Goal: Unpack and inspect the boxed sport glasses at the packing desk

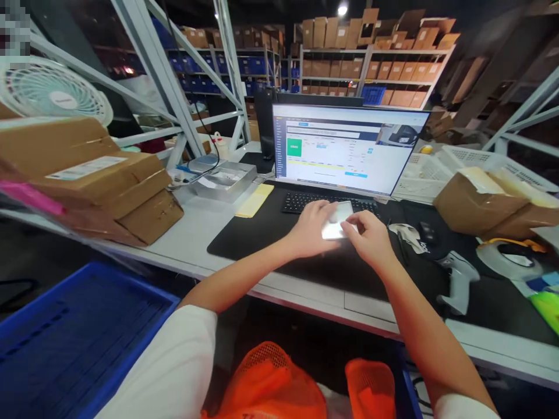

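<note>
Over the front edge of the keyboard, both hands meet on a small, flat, whitish rectangular packet with a bright, shiny surface. My left hand grips its left side, fingers wrapped behind it. At the packet's right edge, the thumb and fingers of my right hand are pinched together. What the packet contains cannot be made out. Behind the hands stands a lit monitor showing a web page with a green square. A black desk mat lies under the hands.
Cardboard boxes and a fan stand at left, above a blue crate. Yellow paper and a grey tray lie left of the keyboard. To the right are a mouse, a barcode scanner and an open carton.
</note>
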`<act>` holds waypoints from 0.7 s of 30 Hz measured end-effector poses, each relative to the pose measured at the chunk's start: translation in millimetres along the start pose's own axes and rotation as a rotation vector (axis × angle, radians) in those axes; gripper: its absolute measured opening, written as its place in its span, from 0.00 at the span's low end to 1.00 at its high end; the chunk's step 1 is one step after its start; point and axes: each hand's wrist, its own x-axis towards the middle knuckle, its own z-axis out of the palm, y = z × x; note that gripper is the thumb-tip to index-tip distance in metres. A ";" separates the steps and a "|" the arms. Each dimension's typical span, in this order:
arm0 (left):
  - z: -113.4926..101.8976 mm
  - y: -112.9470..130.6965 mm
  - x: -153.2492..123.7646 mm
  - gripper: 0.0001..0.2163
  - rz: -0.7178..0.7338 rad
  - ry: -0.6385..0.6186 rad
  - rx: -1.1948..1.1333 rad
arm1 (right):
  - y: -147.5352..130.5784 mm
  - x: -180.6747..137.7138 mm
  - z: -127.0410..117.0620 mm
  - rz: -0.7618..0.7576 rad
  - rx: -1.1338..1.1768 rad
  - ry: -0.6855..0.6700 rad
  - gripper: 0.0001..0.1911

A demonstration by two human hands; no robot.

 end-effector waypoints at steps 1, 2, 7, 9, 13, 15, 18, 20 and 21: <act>6.1 4.9 3.9 0.46 0.059 -0.011 -0.011 | -1.7 4.4 -5.4 0.047 -0.100 -0.028 0.17; 12.0 7.1 6.3 0.46 0.122 -0.018 -0.027 | -2.7 7.4 -10.4 0.086 -0.206 -0.050 0.19; 36.4 -6.7 4.3 0.50 0.435 0.049 -0.107 | -12.2 2.5 -20.6 -0.113 -0.714 -0.025 0.21; 46.1 -18.0 1.1 0.53 0.502 0.098 -0.162 | -17.0 -4.0 -17.8 -0.241 -0.810 -0.038 0.20; 71.7 -49.8 -2.4 0.66 0.477 0.038 -0.294 | -20.6 -11.9 -12.0 -0.382 -0.835 -0.105 0.20; 84.9 -65.4 -2.0 0.70 0.367 -0.048 -0.310 | -19.8 -10.7 -12.7 -0.368 -0.825 -0.124 0.20; 90.0 -75.8 0.5 0.71 0.243 -0.118 -0.290 | -14.9 -3.6 -20.3 -0.285 -0.794 -0.155 0.20; 75.5 -72.4 2.1 0.68 0.247 -0.117 -0.251 | -7.3 1.4 -27.6 -0.208 -0.702 -0.171 0.19; 62.8 -68.7 2.3 0.65 0.258 -0.109 -0.207 | -2.0 2.9 -30.3 -0.159 -0.627 -0.178 0.19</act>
